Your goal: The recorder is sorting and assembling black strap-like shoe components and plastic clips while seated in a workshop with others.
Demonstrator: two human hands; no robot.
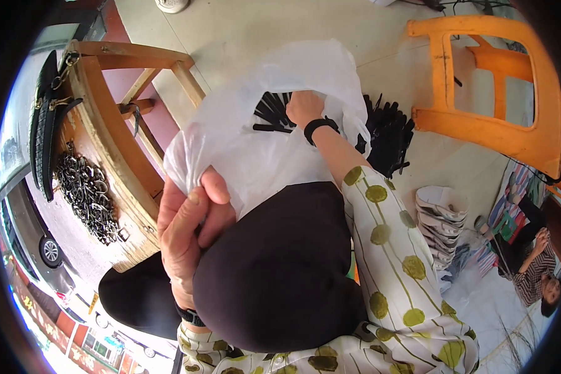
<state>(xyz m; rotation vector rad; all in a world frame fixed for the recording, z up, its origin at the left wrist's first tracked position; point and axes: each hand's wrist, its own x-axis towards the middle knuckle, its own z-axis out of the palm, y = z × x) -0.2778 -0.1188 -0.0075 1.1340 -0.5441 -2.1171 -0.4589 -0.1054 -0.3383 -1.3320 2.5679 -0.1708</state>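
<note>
A white plastic bag [243, 156] lies spread in front of my knees, its mouth open. Its gathered left edge is pinched between the thumb and fingers of my left hand [196, 218]. Through the mouth reaches my right hand [304, 107], curled closed at the ends of a fan of narrow black strips [273, 112] inside the bag. Its fingertips are partly hidden, but the strips spread out from them. Just right of the bag, a pile of similar black strips [389, 134] rests on the floor, partly covered by the bag's edge.
At left stands a worn wooden stool [121, 149] holding a heap of metal buckles [87, 196] and black belts [43, 124]. An orange plastic stool [442, 75] is at upper right. Stacked pale pieces [441, 215] sit at right, with a seated person [536, 268] beyond.
</note>
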